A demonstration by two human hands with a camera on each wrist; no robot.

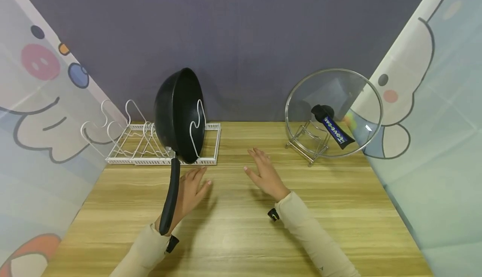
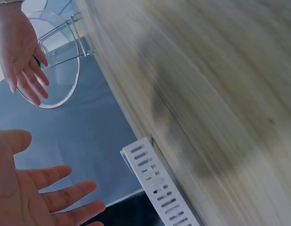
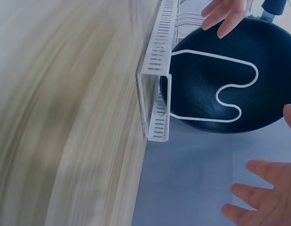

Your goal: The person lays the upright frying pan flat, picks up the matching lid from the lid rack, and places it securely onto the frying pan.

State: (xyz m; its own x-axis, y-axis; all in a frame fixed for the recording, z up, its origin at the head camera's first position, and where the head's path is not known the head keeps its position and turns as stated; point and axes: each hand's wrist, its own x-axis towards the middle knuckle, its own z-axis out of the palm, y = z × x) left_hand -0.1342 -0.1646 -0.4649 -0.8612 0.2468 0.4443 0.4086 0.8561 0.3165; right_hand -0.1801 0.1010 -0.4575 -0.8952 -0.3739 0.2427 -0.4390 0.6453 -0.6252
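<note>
A black wok (image 1: pixel 165 114) stands on its side in a white wire rack (image 1: pixel 212 143), its hollow facing right and its long black handle (image 1: pixel 171 197) pointing toward the front. Behind that handle, in the head view, hovers my left hand (image 1: pixel 190 195), fingers spread and holding nothing. My right hand (image 1: pixel 265 176) hangs over the middle of the table, its fingers extended and likewise holding nothing. To its right a round glass lid (image 1: pixel 305 97) leans upright in a small metal stand (image 1: pixel 301 151). A dark handle with a blue label (image 1: pixel 335 130) sits on the lid.
The wood-grain table (image 1: pixel 233 235) meets a grey back wall (image 1: pixel 241 47). Cartoon-printed panels (image 1: pixel 421 193) flank it on both sides. Several white wire dividers (image 1: pixel 113 134) rise from the rack's left part.
</note>
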